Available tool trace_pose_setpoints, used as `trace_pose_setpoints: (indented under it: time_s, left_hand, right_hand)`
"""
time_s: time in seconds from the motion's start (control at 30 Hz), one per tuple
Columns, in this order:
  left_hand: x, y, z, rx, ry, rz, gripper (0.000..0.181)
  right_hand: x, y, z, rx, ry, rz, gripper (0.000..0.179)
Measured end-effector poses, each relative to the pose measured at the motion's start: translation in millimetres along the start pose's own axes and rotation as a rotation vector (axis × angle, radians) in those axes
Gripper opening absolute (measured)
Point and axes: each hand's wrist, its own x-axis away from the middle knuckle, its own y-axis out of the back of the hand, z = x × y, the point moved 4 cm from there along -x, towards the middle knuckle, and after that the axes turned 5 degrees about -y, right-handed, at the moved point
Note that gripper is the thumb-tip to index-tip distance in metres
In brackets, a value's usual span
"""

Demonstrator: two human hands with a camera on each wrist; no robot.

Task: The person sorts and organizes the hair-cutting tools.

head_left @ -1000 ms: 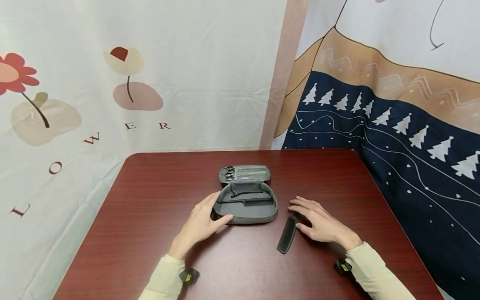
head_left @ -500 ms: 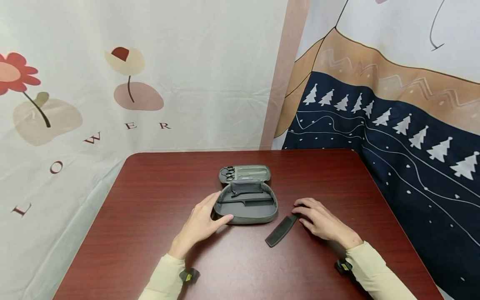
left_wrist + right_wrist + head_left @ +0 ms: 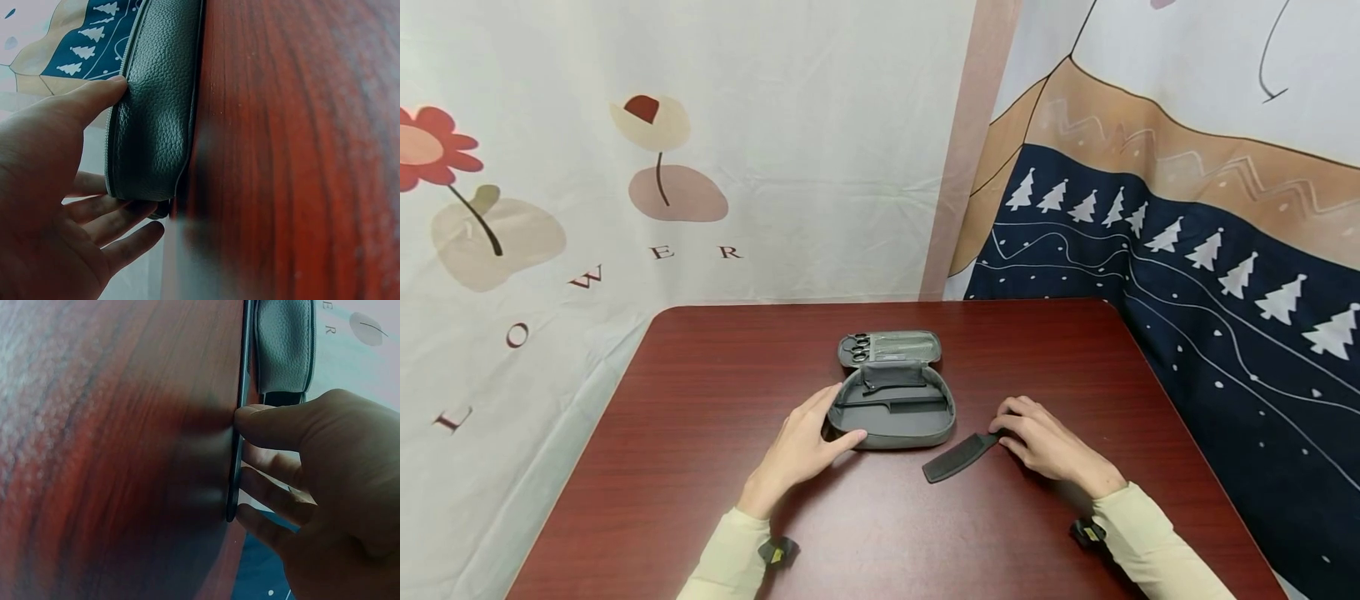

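An unzipped grey case [image 3: 898, 439] lies on the table with its lid [image 3: 931, 346] folded back. My left hand [image 3: 801, 446] holds the case's left side, thumb at the front rim [image 3: 119, 106] and the other fingers around the side. My right hand [image 3: 1048, 443] grips the narrow end of a dark comb [image 3: 957, 460] between thumb and fingers. The comb's wide end points left, toward the case's front right corner. In the right wrist view the comb [image 3: 239, 450] shows edge-on, close over the table, with the thumb on its edge.
Inside the case lie another comb [image 3: 919, 405] with a thin tail and a dark slim clip-like tool [image 3: 891, 386]. Scissors [image 3: 860, 343] sit in the lid beside a clear pocket [image 3: 898, 343]. Printed curtains [image 3: 820, 150] hang behind the reddish-brown table [image 3: 715, 375].
The comb under my right hand has swung round, its wide end moving left and away from me toward the case. My right fingers have curled in and shifted slightly right. The left hand stays put.
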Motion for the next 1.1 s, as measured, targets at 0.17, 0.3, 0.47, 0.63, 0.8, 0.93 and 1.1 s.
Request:
trace_pose_setpoints:
  time_s: [0.17,0.3,0.47,0.63,0.8,0.93,1.1]
  left_hand:
    - [-0.1,-0.3,0.1,-0.002,-0.007,-0.008,0.090]
    - [0.3,0.5,-1.1,0.002,-0.008,-0.011,0.090]
    - [1.4,1.1,-1.7,-0.001,-0.012,-0.017,0.090]
    - [1.3,1.2,-1.9,0.003,-0.005,-0.008,0.092]
    - [1.3,1.4,-2.4,0.002,-0.010,-0.011,0.092]
    - [1.6,1.8,-2.9,0.000,-0.012,-0.011,0.092]
    - [1.6,1.4,-2.9,-0.003,-0.012,-0.010,0.092]
  right_hand:
    - [0.8,0.3,0.1,0.000,0.023,-0.025,0.024]
    - [0.1,1.4,1.4,-0.002,0.023,-0.011,0.024]
    - [-1.4,2.1,1.9,0.005,0.028,0.011,0.024]
    - [-2.1,3.1,2.2,0.018,0.029,0.017,0.025]
    - [-2.1,4.0,2.4,0.014,0.039,0.010,0.028]
    - [-1.8,5.1,1.7,-0.005,0.054,0.013,0.030]
    - [-0.5,8.1,0.0,-0.044,0.073,0.013,0.031]
